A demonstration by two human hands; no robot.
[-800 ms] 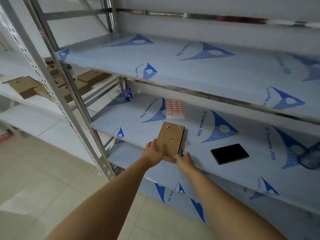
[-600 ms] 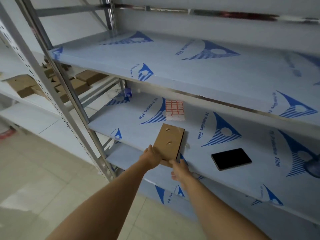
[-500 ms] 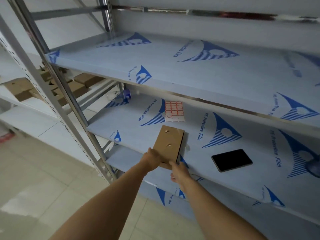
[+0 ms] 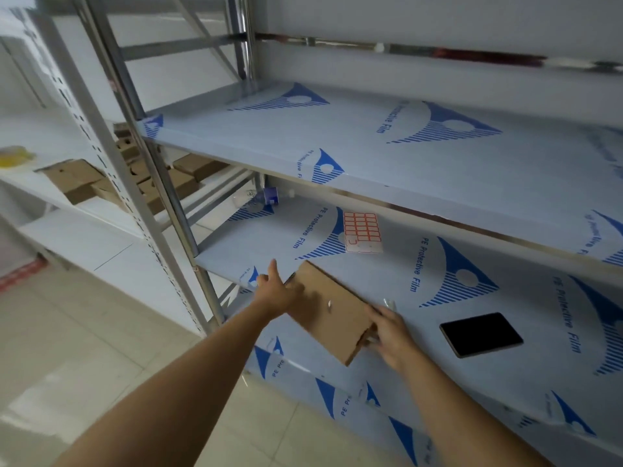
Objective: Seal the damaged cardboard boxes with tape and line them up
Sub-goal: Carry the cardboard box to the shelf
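Note:
A flat brown cardboard box [image 4: 332, 311] lies slanted over the front edge of the middle shelf [image 4: 421, 281], with a torn-looking gap at its right end. My left hand [image 4: 279, 291] rests its fingers on the box's left end, thumb sticking up and off the box. My right hand [image 4: 391, 332] grips the right end, fingers curled round the edge. A small clear scrap [image 4: 389, 303] shows just above my right hand; what it is I cannot tell.
A black phone [image 4: 480, 333] lies on the shelf right of the box. A red-and-white label sheet [image 4: 362, 232] and a clear bottle [image 4: 256, 198] sit further back. Several cardboard boxes [image 4: 148, 176] are piled on the left rack, beside a yellow roll [image 4: 13, 158].
The box has swung from pointing away from me to lying slanted across the shelf's front edge. My right hand moved to its right end; my left thumb lifted off.

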